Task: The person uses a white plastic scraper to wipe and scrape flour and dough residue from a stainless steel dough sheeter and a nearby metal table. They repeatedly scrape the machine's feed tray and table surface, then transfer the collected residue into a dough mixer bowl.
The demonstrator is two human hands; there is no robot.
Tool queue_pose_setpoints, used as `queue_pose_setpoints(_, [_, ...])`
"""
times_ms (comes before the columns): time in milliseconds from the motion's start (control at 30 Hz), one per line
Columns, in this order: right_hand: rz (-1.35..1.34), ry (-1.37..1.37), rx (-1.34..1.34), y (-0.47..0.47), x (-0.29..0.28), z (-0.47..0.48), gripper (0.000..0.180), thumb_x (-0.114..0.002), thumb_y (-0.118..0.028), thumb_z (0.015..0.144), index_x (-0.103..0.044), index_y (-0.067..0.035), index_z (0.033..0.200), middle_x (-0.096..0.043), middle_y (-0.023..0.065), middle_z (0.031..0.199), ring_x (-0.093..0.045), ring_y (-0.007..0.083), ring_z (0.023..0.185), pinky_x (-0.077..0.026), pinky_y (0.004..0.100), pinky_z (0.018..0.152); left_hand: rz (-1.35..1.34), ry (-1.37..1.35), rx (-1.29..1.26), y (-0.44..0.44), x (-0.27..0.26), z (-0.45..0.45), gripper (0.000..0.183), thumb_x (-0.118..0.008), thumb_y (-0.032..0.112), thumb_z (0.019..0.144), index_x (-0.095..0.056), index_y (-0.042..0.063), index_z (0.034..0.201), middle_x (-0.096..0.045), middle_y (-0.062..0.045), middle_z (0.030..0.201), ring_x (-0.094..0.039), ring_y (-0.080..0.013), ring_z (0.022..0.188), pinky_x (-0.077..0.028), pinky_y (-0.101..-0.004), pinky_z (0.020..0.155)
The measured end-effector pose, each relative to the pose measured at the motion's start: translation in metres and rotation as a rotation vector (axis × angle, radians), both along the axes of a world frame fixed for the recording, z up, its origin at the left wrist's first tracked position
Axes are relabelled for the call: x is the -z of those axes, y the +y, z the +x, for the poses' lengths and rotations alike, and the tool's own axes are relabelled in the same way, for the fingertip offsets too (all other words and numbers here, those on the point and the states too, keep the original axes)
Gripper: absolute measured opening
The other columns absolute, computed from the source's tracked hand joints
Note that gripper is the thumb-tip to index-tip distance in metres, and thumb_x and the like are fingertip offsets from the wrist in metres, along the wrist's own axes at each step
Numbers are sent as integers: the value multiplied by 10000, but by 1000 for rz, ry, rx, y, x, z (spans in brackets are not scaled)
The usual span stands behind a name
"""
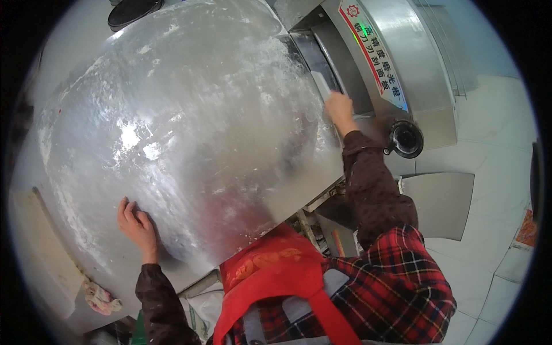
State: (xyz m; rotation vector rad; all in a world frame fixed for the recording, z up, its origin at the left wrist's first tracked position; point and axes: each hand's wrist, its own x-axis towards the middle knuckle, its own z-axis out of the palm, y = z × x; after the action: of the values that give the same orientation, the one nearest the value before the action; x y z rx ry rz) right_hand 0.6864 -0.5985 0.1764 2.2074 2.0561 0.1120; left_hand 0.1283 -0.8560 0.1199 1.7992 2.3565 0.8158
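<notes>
My right hand (340,108) grips a white flat tool (321,84), probably a scraper, at the feed edge of a stainless steel dough-rolling machine (420,47). The tool looks slightly blurred, and its handle is hidden in my fist. Under it runs the seam between the machine and a metal worktable (233,112), whose surface is streaked and patched with white flour. My left hand (137,224) rests near the table's left front side, fingers loosely bent and apart, holding nothing.
A black handwheel (406,139) juts from the machine beside my right forearm. A crumpled cloth (101,298) lies left of my left sleeve, by a pale board (43,250). One round black pan (133,13) stands beyond the far edge. A machine label (375,56) bears writing.
</notes>
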Motion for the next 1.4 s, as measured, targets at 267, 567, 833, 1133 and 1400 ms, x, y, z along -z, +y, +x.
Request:
queue_pose_setpoints(267, [37,-114,-164,8,-5,3,198,-530,-129,794,-652,11,860,-655,230,776,-655,402,756,-527,472,690,16,-9,-11,4,-9,3,251,-507,45,802,-567,30,1045,-530,-130,1253,-480,-319,1147,-338,-414,981])
queue_pose_setpoints(567, [68,-103,-149,4,5,-1,201,-539,-153,771,-660,8,777,-651,229,763,-655,393,722,-521,486,671,25,13,0,3,-6,1,241,-500,21,777,-579,25,1004,-551,-132,1220,-500,-316,1123,-380,-406,950])
queue_pose_setpoints(833, [79,10,-97,9,-12,16,227,-516,-184,778,-647,2,780,-646,226,776,-636,404,743,-501,484,713,50,1,-17,1,1,1,257,-505,16,776,-575,36,1023,-548,-128,1225,-489,-308,1143,-355,-409,966])
queue_pose_setpoints(1133, [50,-34,-81,-1,-8,-6,201,-534,-162,767,-653,0,769,-645,240,796,-635,418,762,-506,481,732,75,12,-3,3,-3,-1,248,-500,8,771,-580,40,1003,-553,-123,1219,-486,-303,1152,-353,-408,970])
queue_pose_setpoints(1400, [61,-16,-118,10,-1,3,182,-560,-129,754,-669,12,792,-653,230,783,-643,413,739,-522,462,677,-5,-6,-29,0,-2,2,253,-500,10,775,-570,30,1018,-540,-135,1226,-477,-312,1146,-335,-407,986])
